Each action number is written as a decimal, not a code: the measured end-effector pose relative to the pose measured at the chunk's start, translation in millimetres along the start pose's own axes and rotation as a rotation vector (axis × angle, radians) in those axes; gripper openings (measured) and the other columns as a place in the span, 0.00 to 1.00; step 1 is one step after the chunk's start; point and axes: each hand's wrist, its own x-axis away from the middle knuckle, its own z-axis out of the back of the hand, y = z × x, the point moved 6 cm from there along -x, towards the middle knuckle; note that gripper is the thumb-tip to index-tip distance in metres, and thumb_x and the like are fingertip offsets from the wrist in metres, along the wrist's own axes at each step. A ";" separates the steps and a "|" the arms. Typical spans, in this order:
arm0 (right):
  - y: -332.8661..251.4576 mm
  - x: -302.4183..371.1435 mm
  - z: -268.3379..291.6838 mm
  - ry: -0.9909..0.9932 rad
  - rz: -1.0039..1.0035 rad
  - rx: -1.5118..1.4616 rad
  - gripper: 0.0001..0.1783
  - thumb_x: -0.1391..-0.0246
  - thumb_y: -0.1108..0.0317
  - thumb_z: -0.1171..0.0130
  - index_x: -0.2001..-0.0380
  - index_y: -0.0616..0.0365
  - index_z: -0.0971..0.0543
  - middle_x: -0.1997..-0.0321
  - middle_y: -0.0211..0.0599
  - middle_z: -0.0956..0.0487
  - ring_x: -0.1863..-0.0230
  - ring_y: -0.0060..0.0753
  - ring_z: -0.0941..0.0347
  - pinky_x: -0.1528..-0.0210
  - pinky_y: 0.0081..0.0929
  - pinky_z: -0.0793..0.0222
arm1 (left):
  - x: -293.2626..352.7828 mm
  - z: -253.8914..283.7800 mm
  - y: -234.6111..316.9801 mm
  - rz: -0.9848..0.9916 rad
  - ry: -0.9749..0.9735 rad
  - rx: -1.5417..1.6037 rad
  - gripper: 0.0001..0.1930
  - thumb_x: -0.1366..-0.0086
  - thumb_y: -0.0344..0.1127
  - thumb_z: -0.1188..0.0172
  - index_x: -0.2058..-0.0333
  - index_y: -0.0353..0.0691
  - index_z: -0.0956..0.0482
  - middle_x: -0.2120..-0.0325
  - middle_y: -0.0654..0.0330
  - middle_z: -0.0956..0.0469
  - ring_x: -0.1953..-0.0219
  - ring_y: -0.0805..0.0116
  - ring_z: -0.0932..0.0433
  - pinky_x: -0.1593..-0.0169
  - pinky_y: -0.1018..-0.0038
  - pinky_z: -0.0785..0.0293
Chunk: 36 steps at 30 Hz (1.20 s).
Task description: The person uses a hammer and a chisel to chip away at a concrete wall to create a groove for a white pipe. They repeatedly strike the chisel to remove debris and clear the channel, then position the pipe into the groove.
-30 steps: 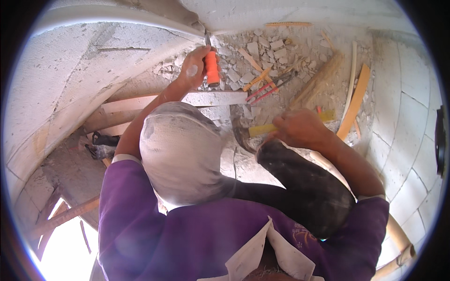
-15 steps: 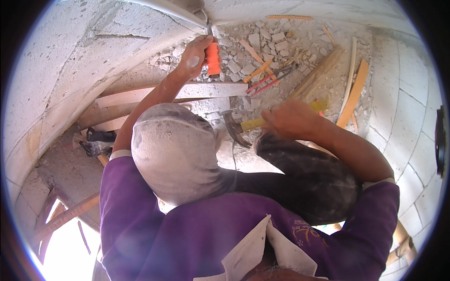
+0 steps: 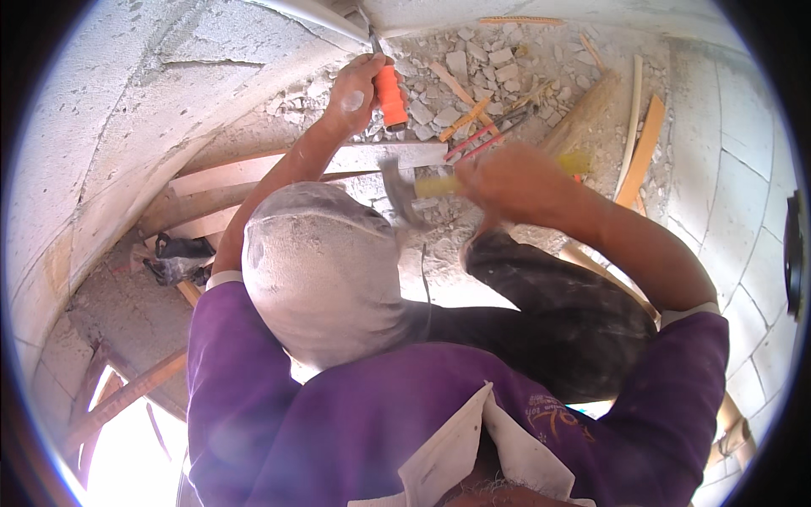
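Note:
My left hand (image 3: 356,89) is closed round the orange handle of a chisel (image 3: 392,100). The chisel's narrow metal shaft points up to the corner by the white pipe, where its tip meets the wall's foot; the exact contact is hard to see. In my right hand (image 3: 511,179) is a claw hammer (image 3: 402,193) with a yellow handle, gripped by its middle and slightly blurred. The hammer's head is in the air below the chisel's butt end, apart from it.
Broken rubble (image 3: 473,72) covers the floor along the wall. A red-handled tool like pincers (image 3: 486,139) lies there near wood strips. Pale planks (image 3: 405,155) lie under my left forearm. A white pipe (image 3: 317,19) runs along the left wall. A thick board (image 3: 583,110) lies at right.
The hammer and my right hand have moved up and left, closer to the chisel. My left hand has shifted slightly up, and the chisel's handle tilts more to the right.

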 end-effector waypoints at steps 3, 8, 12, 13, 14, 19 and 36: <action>-8.0 1.0 -15.1 -0.131 0.103 0.012 0.08 0.48 0.67 0.46 0.70 0.60 0.21 0.76 0.44 0.19 0.72 0.48 0.19 0.70 0.46 0.25 | -1.3 -2.6 0.7 0.005 -0.031 0.008 0.16 0.26 0.42 0.52 0.56 0.31 0.29 0.70 0.55 0.24 0.72 0.64 0.23 0.66 0.67 0.22; 10.7 -1.7 -5.7 0.050 -0.243 -0.007 0.08 0.49 0.69 0.45 0.69 0.60 0.19 0.73 0.44 0.18 0.69 0.47 0.18 0.66 0.46 0.24 | -3.7 -5.3 0.4 -0.052 -0.065 0.070 0.16 0.27 0.41 0.53 0.56 0.31 0.31 0.70 0.52 0.25 0.75 0.58 0.21 0.68 0.63 0.21; -4.6 -1.2 -13.2 -0.183 0.009 0.002 0.08 0.48 0.69 0.45 0.70 0.60 0.19 0.74 0.44 0.18 0.70 0.48 0.18 0.68 0.46 0.23 | -6.2 -3.2 -0.9 -0.020 -0.024 0.049 0.15 0.28 0.40 0.53 0.55 0.30 0.32 0.70 0.50 0.25 0.74 0.57 0.21 0.67 0.62 0.20; -2.5 -2.6 -13.5 -0.214 0.026 0.044 0.08 0.48 0.69 0.45 0.71 0.60 0.19 0.74 0.44 0.18 0.70 0.48 0.18 0.68 0.46 0.23 | -7.1 -2.9 -0.9 0.002 -0.017 0.050 0.16 0.28 0.40 0.53 0.54 0.30 0.32 0.69 0.49 0.25 0.73 0.56 0.21 0.66 0.61 0.20; -0.6 -0.6 -18.3 -0.268 0.024 0.094 0.08 0.48 0.69 0.45 0.72 0.60 0.19 0.75 0.44 0.18 0.71 0.49 0.19 0.69 0.46 0.23 | -8.0 -3.8 0.4 -0.002 -0.023 0.072 0.16 0.28 0.40 0.53 0.54 0.30 0.32 0.69 0.49 0.25 0.73 0.56 0.21 0.66 0.61 0.20; 6.7 -0.2 -21.8 -0.107 0.044 0.001 0.12 0.47 0.60 0.42 0.72 0.59 0.21 0.77 0.43 0.20 0.71 0.47 0.19 0.69 0.44 0.25 | -8.0 -3.5 1.4 0.028 0.028 0.088 0.16 0.28 0.40 0.53 0.55 0.30 0.33 0.69 0.49 0.26 0.73 0.54 0.21 0.65 0.59 0.20; 22.3 -3.5 17.1 -0.048 -0.305 -0.159 0.14 0.43 0.59 0.44 0.72 0.58 0.17 0.72 0.48 0.18 0.68 0.50 0.18 0.67 0.46 0.24 | -13.1 -11.4 5.5 0.003 0.047 0.174 0.16 0.28 0.39 0.54 0.56 0.28 0.33 0.66 0.46 0.25 0.69 0.51 0.21 0.60 0.57 0.20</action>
